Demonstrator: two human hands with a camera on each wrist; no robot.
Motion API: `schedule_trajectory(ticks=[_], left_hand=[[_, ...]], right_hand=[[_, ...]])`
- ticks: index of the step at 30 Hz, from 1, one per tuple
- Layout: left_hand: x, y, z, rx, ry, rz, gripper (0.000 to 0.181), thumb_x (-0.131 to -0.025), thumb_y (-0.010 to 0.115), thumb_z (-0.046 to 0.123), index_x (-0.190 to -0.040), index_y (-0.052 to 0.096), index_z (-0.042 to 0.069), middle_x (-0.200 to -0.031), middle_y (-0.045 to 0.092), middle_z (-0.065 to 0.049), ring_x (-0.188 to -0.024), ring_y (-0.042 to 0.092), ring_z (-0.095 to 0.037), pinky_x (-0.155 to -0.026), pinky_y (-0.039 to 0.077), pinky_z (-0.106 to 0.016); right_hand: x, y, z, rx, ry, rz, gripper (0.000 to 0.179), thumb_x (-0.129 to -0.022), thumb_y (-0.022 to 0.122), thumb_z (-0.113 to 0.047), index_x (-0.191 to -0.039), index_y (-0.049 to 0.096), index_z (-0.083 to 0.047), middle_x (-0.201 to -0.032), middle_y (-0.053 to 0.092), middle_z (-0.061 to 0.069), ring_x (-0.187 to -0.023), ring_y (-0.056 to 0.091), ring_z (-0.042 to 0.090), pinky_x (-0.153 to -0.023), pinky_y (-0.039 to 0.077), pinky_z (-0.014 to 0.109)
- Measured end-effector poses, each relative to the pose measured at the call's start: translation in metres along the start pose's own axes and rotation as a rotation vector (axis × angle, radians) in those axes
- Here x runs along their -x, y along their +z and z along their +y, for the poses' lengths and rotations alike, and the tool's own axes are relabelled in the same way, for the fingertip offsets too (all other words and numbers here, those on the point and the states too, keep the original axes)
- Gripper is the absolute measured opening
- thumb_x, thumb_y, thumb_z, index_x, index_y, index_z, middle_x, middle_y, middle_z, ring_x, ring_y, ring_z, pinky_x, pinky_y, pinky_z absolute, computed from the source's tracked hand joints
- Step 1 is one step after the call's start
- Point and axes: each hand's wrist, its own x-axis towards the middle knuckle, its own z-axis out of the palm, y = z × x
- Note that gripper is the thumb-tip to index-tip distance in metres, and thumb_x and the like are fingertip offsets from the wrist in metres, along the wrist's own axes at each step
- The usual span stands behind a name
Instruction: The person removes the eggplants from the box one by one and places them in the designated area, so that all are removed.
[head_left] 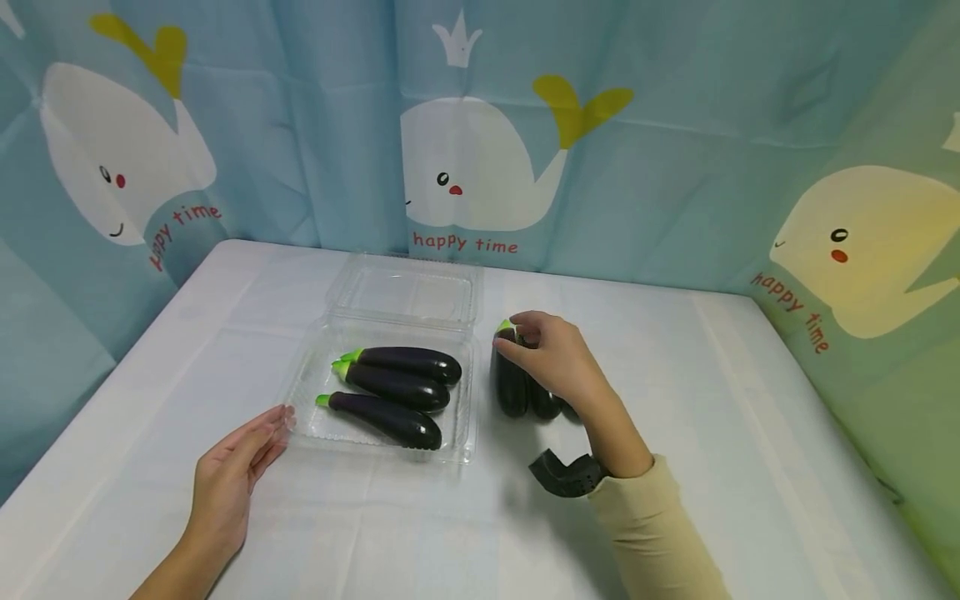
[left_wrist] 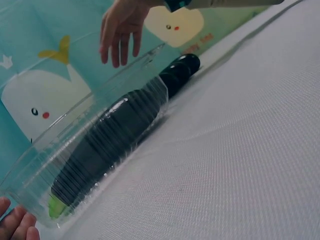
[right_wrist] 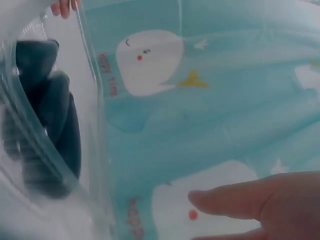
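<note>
A clear plastic clamshell box (head_left: 307, 421) lies with its lid (head_left: 405, 292) folded back and three eggplants inside, one the front eggplant (head_left: 386, 419). My left hand (head_left: 234, 467) touches the box's near left corner with its fingertips; in the left wrist view those fingertips (left_wrist: 17, 222) are beside the corner. Right of the box lie more eggplants (head_left: 512, 383) side by side, partly hidden by my right hand (head_left: 558, 354). That hand is over them with its fingers apart and nothing visibly held; in the right wrist view its thumb (right_wrist: 230, 200) is extended.
A white cloth (head_left: 420, 533) covers the table. Behind it hangs a blue curtain (head_left: 330, 150) printed with whales, turning green at the right. A black strap mount (head_left: 566, 475) sits on my right wrist, above a beige sleeve (head_left: 652, 533).
</note>
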Motion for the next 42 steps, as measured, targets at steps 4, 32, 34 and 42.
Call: schedule_trajectory(ticks=[4,32,34,42], left_hand=[[0.0,0.0,-0.001,0.003,0.005,-0.001,0.022,-0.095,0.051,0.008,-0.11,0.067,0.005,-0.109,0.065,-0.001,-0.1,0.061,-0.01,-0.084,0.049,-0.022],[0.001,-0.002,0.0,-0.061,-0.014,0.03,0.022,-0.095,0.052,0.012,-0.11,0.066,0.006,-0.109,0.065,0.002,-0.101,0.06,-0.008,-0.084,0.049,-0.021],[0.001,-0.002,0.0,-0.06,-0.008,0.027,0.022,-0.095,0.051,0.011,-0.111,0.066,0.006,-0.109,0.065,0.002,-0.101,0.06,-0.008,-0.084,0.049,-0.021],[0.001,-0.001,0.0,-0.049,0.015,0.008,0.023,-0.096,0.05,0.009,-0.112,0.065,0.004,-0.11,0.065,0.001,-0.101,0.06,-0.009,-0.084,0.049,-0.021]], right_hand=[[0.0,0.007,-0.006,-0.002,-0.005,-0.005,0.048,-0.087,0.064,-0.029,-0.124,0.053,-0.001,-0.12,0.057,0.017,-0.111,0.053,0.029,-0.091,0.046,0.045],[0.012,0.064,-0.034,0.032,-0.152,-0.168,0.042,-0.084,0.068,-0.027,-0.117,0.06,-0.002,-0.109,0.062,0.011,-0.095,0.057,0.024,-0.079,0.05,0.036],[0.013,0.068,-0.036,0.043,-0.179,-0.191,0.042,-0.084,0.067,-0.027,-0.118,0.06,-0.002,-0.109,0.062,0.011,-0.094,0.057,0.023,-0.078,0.05,0.035],[0.016,0.084,-0.043,0.095,-0.241,-0.241,0.045,-0.082,0.071,-0.026,-0.12,0.059,-0.003,-0.113,0.061,0.009,-0.104,0.057,0.021,-0.086,0.049,0.034]])
